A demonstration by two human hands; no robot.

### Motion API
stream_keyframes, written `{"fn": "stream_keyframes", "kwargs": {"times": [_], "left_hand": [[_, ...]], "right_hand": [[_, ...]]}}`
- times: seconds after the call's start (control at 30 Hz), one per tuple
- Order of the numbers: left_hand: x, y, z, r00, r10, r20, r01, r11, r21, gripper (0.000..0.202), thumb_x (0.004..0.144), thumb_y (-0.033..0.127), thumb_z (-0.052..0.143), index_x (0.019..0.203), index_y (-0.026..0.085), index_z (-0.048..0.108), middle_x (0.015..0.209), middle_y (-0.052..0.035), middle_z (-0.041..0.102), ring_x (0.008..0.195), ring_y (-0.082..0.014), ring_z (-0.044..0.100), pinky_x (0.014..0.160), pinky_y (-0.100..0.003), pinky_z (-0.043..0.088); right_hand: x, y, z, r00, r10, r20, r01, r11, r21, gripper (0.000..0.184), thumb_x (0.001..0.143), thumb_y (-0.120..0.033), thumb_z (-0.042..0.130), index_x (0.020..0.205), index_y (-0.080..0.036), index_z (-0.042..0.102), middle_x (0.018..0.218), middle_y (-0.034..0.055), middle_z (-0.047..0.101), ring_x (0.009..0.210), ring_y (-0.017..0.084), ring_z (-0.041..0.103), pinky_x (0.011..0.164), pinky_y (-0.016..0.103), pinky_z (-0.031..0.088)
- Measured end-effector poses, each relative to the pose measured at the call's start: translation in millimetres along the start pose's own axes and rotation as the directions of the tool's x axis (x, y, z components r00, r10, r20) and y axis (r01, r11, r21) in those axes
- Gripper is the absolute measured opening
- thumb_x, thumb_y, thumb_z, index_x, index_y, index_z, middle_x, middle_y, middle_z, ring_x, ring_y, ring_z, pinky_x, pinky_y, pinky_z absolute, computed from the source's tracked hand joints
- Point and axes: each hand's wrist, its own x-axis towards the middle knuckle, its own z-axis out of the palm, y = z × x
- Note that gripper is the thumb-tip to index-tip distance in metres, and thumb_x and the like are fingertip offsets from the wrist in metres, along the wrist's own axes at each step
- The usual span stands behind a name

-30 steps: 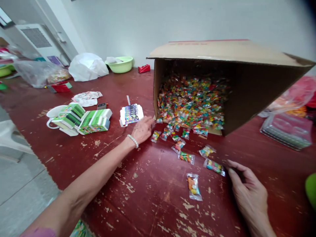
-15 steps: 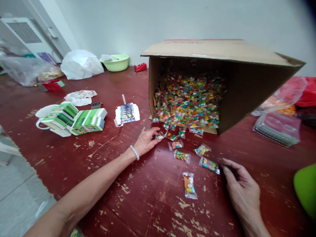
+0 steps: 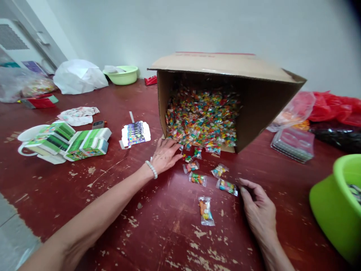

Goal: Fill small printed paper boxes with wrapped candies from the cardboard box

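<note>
A cardboard box point(image 3: 265, 94) lies on its side on the worn red table point(image 3: 118, 195), its mouth toward me, filled with small clear packets of coloured candy point(image 3: 203, 116). Several packets have spilled in front of it, one alone nearest me point(image 3: 205, 210). My left hand point(image 3: 166, 153), with a bead bracelet at the wrist, lies fingers spread at the box mouth, fingertips on the packets spilled there. My right hand point(image 3: 258, 209) rests on the table with fingers curled, its fingertips beside a packet point(image 3: 227, 186); I see nothing held in it.
Left of the box lie a purple printed flat carton point(image 3: 135, 133), green-and-white small cartons point(image 3: 87, 141) against a white mug point(image 3: 26, 134), and a cloth. A green basin point(image 3: 338, 203) stands at the right edge. Plastic bags, a light green bowl point(image 3: 121, 74) and a red bag sit farther back.
My left hand slid right, from the table left of the packets up to the box mouth. My right hand stayed put. The view turned right, bringing the green basin into sight.
</note>
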Motion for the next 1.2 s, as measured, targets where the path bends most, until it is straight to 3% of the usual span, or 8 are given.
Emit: {"fn": "stream_keyframes", "kwargs": {"times": [0.2,0.37,0.53,0.7,0.83,0.93,1.07,1.2], "left_hand": [[57.2,25.9,40.5,0.999,-0.019,-0.046,0.022,0.998,0.064,0.061,0.094,0.043,0.046,0.149,0.017,0.037,0.154,-0.0098,0.033,0.144,-0.0352,0.017,0.116,-0.055,0.013],[60.4,22.6,43.6,0.997,0.057,-0.046,-0.054,0.996,0.076,0.048,0.087,0.025,0.049,0.135,0.017,0.053,0.134,-0.012,0.052,0.139,-0.0329,0.029,0.116,-0.055,0.015],[45.9,19.1,25.4,0.998,0.057,-0.006,-0.057,0.996,0.069,0.026,0.073,0.015,0.052,0.095,0.018,0.067,0.108,-0.009,0.061,0.114,-0.0272,0.051,0.116,-0.052,0.017],[65.8,45.0,30.5,0.995,0.077,-0.058,-0.077,0.997,0.012,0.058,0.083,0.028,0.051,0.14,0.018,0.047,0.149,-0.0083,0.04,0.139,-0.0318,0.03,0.116,-0.056,0.015],[85.7,70.8,40.8,0.99,0.109,0.092,-0.103,0.993,-0.065,0.072,0.087,0.047,0.052,0.152,0.025,0.029,0.156,-0.0057,0.028,0.143,-0.0356,0.022,0.112,-0.064,0.014],[85.5,80.5,38.9,0.972,0.195,0.131,-0.185,0.979,-0.089,0.064,0.081,0.044,0.061,0.14,0.024,0.048,0.148,-0.006,0.043,0.14,-0.0348,0.029,0.114,-0.062,0.01],[85.0,83.1,25.7,0.977,0.196,0.081,-0.178,0.966,-0.186,0.027,0.085,0.036,0.056,0.103,0.021,0.07,0.101,-0.0051,0.069,0.105,-0.0256,0.06,0.111,-0.051,0.026],[108.3,81.2,18.8,0.996,0.09,0.02,-0.082,0.963,-0.256,0.035,0.088,0.027,0.048,0.119,0.018,0.063,0.108,-0.0059,0.068,0.098,-0.0206,0.062,0.096,-0.035,0.044]], "right_hand": [[0.4,-2.0,0.2,1.0,-0.011,-0.006,0.011,0.999,0.044,0.047,0.079,-0.05,0.052,0.114,-0.019,0.063,0.115,-0.0015,0.059,0.099,-0.006,0.058,0.092,0.004,0.043],[0.9,-3.6,1.0,1.0,-0.005,-0.012,0.006,0.998,0.059,0.044,0.08,-0.048,0.051,0.112,-0.02,0.063,0.115,-0.0026,0.059,0.101,-0.006,0.058,0.095,0.005,0.043],[1.8,-3.2,1.8,1.0,-0.005,0.0,0.005,0.999,0.045,0.042,0.081,-0.048,0.05,0.112,-0.023,0.062,0.115,-0.0045,0.059,0.104,-0.005,0.057,0.097,0.005,0.043],[0.9,-4.1,0.9,1.0,0.003,0.009,-0.003,0.999,0.042,0.04,0.082,-0.047,0.049,0.112,-0.024,0.062,0.116,-0.0048,0.058,0.105,-0.006,0.057,0.099,0.006,0.042],[1.1,-6.3,0.4,1.0,0.006,0.014,-0.007,0.998,0.058,0.04,0.083,-0.045,0.049,0.112,-0.022,0.062,0.116,-0.0034,0.058,0.105,-0.005,0.056,0.099,0.006,0.043],[1.9,-8.3,1.0,1.0,0.012,0.017,-0.014,0.996,0.083,0.039,0.083,-0.044,0.049,0.111,-0.02,0.063,0.115,-0.0026,0.058,0.104,-0.006,0.056,0.096,0.004,0.043],[3.0,-8.0,2.3,1.0,-0.005,0.006,0.005,0.997,0.075,0.037,0.083,-0.041,0.048,0.109,-0.02,0.064,0.114,-0.0035,0.059,0.103,-0.008,0.056,0.093,0.001,0.042],[3.9,-6.0,2.5,1.0,-0.016,0.009,0.016,0.997,0.07,0.035,0.084,-0.04,0.048,0.109,-0.023,0.064,0.112,-0.0064,0.059,0.103,-0.011,0.055,0.092,-0.002,0.041]]}}
